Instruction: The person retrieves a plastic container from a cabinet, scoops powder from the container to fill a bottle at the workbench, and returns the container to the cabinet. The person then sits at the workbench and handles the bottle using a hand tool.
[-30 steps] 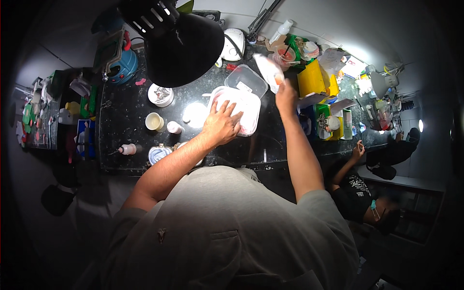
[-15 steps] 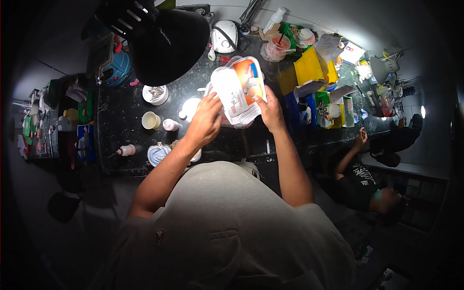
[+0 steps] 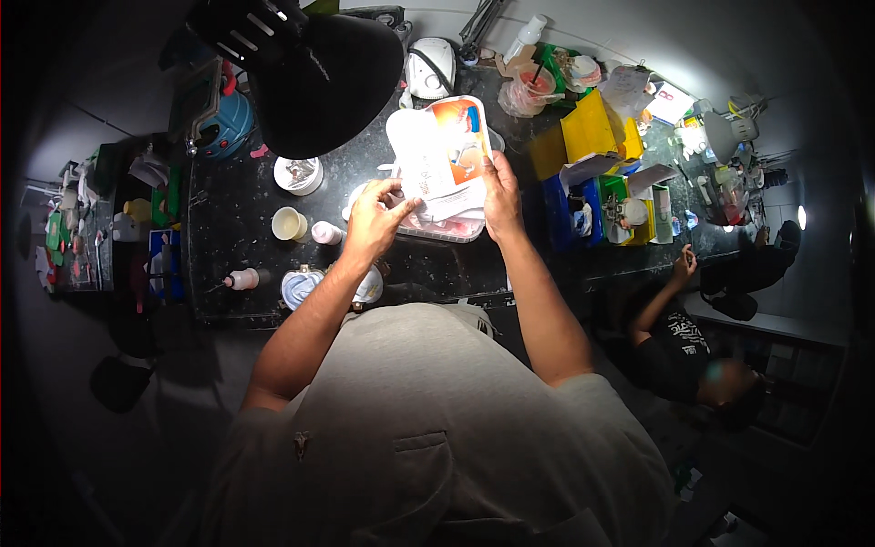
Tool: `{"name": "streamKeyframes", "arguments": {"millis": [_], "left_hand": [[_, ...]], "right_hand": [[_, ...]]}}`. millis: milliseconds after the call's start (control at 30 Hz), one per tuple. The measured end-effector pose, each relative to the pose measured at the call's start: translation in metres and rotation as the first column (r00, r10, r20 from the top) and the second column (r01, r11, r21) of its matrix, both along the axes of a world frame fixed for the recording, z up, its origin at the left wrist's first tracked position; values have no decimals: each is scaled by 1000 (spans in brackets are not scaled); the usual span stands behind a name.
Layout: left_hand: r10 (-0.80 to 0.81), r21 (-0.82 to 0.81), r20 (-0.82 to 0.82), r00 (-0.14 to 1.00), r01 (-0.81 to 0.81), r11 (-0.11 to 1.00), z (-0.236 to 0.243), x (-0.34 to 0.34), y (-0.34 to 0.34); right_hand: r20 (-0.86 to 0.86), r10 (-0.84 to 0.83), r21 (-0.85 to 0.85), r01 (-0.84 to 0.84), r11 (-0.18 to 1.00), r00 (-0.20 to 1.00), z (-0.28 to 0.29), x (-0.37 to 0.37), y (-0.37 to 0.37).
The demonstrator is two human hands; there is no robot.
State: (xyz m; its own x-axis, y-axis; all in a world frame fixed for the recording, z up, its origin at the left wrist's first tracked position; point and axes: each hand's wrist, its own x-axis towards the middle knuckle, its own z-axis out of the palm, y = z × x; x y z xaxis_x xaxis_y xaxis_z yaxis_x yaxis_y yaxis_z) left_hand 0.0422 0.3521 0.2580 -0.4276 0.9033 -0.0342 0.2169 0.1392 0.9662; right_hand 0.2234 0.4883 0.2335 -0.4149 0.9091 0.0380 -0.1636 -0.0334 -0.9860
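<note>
A translucent plastic lid [image 3: 417,150] with an orange printed label lies tilted over a clear plastic tub [image 3: 442,235], in which something pinkish shows. My right hand [image 3: 502,199] grips the lid's right edge, thumb on top. At the lid's lower left edge, my left hand [image 3: 372,221] has its thumb and forefinger closed about the rim; its other fingers are curled and partly hidden. To the left of that hand are a small pinkish-white bottle [image 3: 325,232] and a cream cup [image 3: 289,223].
A black lamp shade [image 3: 324,87] hangs over the bench at the upper left. A round white container [image 3: 298,175] stands below it. Yellow bins [image 3: 588,128] and blue bins [image 3: 558,214] line the right side. A co-worker [image 3: 679,346] sits at the far right.
The lid has come down and sits flatter over the tub, now showing more of the tub's lower edge. My left hand has shifted slightly left and its fingers have moved to the lid's edge.
</note>
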Motion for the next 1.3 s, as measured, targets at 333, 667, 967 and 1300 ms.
{"name": "streamKeyframes", "arguments": {"millis": [333, 667, 967, 1300], "left_hand": [[-28, 46, -600, 800, 69, 997, -4, -13, 28], [193, 234, -236, 952, -137, 963, -31, 6, 23], [-3, 53, -806, 592, 76, 996, -30, 9, 13], [82, 84, -836, 542, -21, 996, 1, 3, 32]], "right_hand": [[-11, -162, 38, 162, 986, 987, 10, 39, 39], [574, -550, 810, -322, 491, 607, 27, -2, -2], [533, -683, 843, -243, 480, 499, 16, -22, -22], [771, -451, 633, -467, 617, 450, 3, -21, -50]]}}
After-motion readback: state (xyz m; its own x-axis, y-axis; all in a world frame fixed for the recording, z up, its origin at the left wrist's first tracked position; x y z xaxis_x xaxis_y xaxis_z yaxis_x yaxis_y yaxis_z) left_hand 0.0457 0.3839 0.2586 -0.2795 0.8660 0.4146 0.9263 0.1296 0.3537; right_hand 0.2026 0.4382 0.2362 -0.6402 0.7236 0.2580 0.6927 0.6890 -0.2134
